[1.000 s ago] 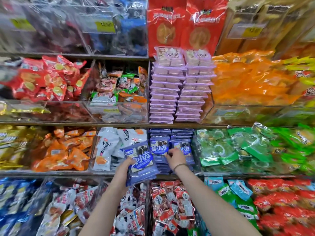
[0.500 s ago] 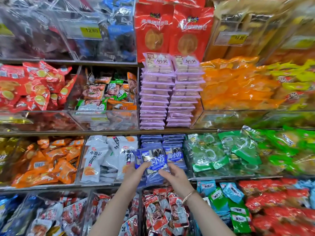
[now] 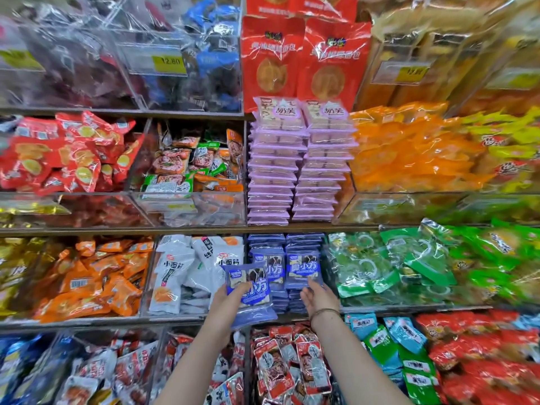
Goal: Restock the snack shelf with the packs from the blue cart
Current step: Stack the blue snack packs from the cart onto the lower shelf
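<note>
Facing crowded snack shelves: left grip clamps blue packs, right grip spread open.

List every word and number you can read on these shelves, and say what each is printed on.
"12.80": yellow price tag on a top-shelf clear bin.
"奶芙": top packs of the two purple stacks.
"小面筋": white packs.
"小方": blue shelf packs, and the blue pack that the left hand holds.
Too blurred to read: the lettering on the red bags, the second yellow tag, all other packs.
</note>
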